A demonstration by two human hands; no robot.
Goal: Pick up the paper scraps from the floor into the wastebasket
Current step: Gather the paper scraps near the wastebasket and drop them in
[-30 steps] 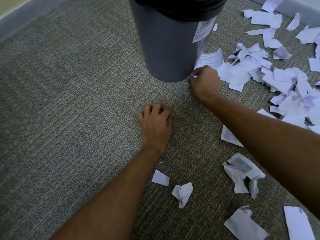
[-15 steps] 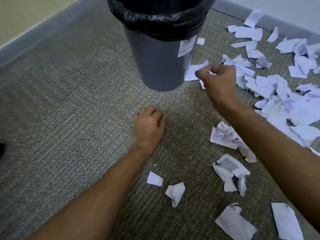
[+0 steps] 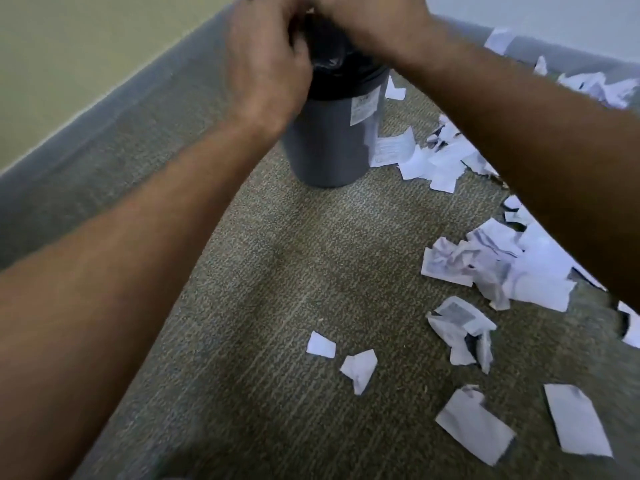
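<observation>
The grey wastebasket (image 3: 329, 147) with a black liner (image 3: 343, 71) stands on the carpet at top centre. Both my hands are raised over its mouth. My left hand (image 3: 266, 53) has its fingers curled toward the opening. My right hand (image 3: 367, 22) meets it from the right and is partly cut off by the frame's top edge. Whatever either hand holds is hidden. White paper scraps lie on the floor: two small ones (image 3: 321, 344) (image 3: 358, 368) near the middle, a crumpled heap (image 3: 502, 265) at right, and flat pieces (image 3: 474, 422) (image 3: 576, 419) at lower right.
A printed slip (image 3: 393, 150) leans by the basket's right side, with more scraps (image 3: 440, 164) beyond it and along the far wall (image 3: 595, 84). A grey skirting (image 3: 104, 126) runs along the left wall. Bare carpet (image 3: 277, 271) stretches left of the scraps.
Both hands have risen from the floor to above the wastebasket's mouth. The right hand had pinched a scrap beside the basket. The view has tilted and pulled closer.
</observation>
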